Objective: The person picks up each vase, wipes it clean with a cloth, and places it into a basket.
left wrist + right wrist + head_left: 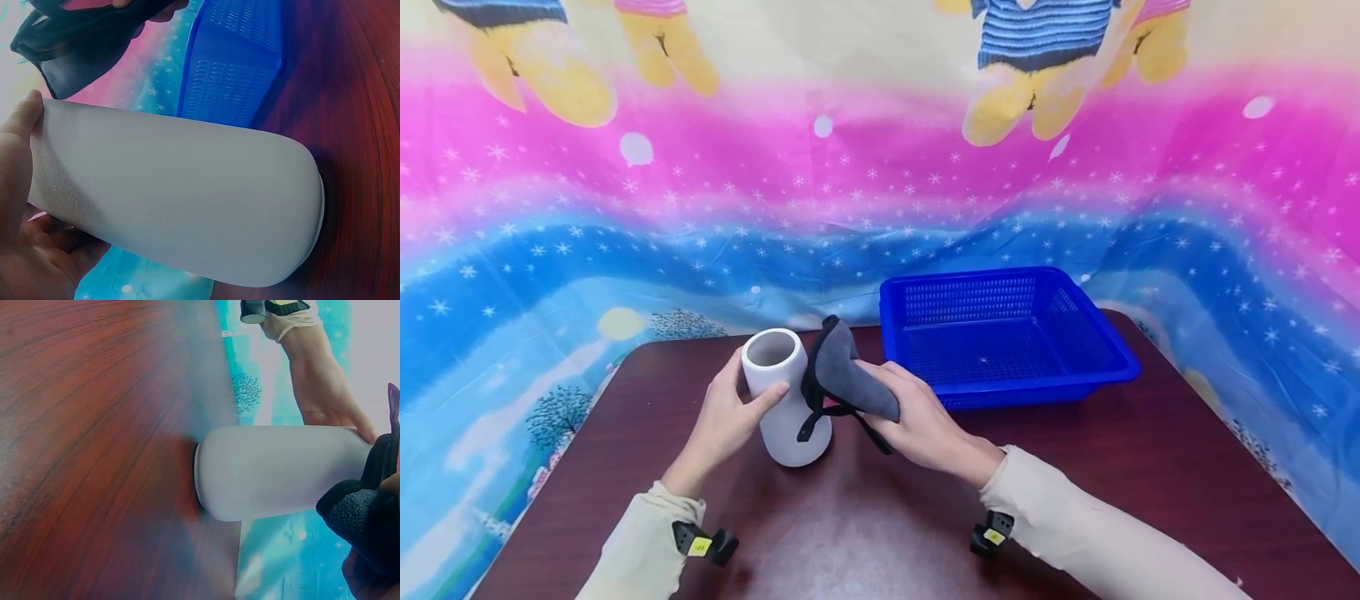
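A white vase (793,429) with a round open mouth stands upright on the table. My left hand (724,417) grips it near the neck, thumb on the near side and fingers on the far side. In the left wrist view the smooth vase body (181,187) fills the middle. My right hand (928,421) holds a grey padded eye mask (857,383) with black edging and a loose black strap, thumb and fingers closed on its right end. The mask's left end is close beside the vase's upper part. Fuzzy fabric on the mask (350,509) shows in the right wrist view.
A blue plastic basket (1123,367) with perforated sides stands at the back right, behind my right hand. The dark red-brown table (850,533) ends at the back against a printed cloth (805,200) with snowflakes. Wrist cameras (700,543) sit at both cream sleeves.
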`<state>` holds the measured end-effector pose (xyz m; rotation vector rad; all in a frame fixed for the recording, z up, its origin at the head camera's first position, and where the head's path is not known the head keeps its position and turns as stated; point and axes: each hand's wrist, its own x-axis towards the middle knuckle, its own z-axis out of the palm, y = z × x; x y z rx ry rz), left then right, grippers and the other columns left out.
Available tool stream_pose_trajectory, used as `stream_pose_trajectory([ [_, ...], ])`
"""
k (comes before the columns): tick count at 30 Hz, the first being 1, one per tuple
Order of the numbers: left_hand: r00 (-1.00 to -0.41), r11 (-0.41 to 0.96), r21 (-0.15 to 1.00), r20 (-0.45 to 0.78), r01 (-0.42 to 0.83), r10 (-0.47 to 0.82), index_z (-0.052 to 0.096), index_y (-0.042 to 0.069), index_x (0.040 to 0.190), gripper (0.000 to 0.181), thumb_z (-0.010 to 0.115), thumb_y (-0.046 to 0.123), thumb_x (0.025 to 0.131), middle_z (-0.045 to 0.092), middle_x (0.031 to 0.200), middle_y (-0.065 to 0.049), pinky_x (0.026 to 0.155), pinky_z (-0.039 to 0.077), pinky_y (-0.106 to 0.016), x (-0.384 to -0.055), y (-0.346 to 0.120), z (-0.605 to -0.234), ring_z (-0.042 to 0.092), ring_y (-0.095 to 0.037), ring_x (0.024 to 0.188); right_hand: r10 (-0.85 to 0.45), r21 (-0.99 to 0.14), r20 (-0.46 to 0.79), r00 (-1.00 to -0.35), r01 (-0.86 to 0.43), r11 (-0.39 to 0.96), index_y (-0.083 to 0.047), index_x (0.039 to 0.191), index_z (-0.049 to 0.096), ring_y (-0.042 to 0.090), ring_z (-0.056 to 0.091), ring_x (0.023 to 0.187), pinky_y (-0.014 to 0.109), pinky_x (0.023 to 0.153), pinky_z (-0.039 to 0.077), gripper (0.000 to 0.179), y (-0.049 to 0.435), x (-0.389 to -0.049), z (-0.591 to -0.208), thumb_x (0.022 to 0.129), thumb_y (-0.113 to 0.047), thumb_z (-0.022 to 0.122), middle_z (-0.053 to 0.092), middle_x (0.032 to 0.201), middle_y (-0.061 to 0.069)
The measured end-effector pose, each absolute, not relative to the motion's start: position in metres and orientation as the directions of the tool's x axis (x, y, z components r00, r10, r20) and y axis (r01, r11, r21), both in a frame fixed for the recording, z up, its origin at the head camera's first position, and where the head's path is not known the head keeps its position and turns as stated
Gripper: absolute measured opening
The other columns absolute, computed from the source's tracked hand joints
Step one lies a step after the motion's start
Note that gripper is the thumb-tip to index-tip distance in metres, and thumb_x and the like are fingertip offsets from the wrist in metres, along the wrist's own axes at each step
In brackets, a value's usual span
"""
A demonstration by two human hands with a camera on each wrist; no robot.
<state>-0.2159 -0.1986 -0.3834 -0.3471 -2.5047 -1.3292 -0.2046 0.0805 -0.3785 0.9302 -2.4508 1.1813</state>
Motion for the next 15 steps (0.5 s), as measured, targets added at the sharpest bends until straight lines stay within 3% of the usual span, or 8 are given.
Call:
stream_pose_trajectory([
  [15, -0.933, 0.551, 0.764, 0.349, 0.335, 0.084, 0.044, 0.01, 0.148, 0.066, 0.074, 0.028, 0.092, 0.061, 0.133, -0.016, 0.092, 0.057, -0.053, -0.217, -0.198, -0.383, 0.063, -0.033, 0.113, -0.43, -0.613, 0.478, -0.766, -0.642, 0.461, -0.026, 0.143, 0.058, 0.01, 0.057, 0.095, 0.03, 0.082, 0.051, 0.057, 0.064, -0.211, -0.372, 0.089, -0.014, 0.074, 0.066, 0.107, -0.003],
])
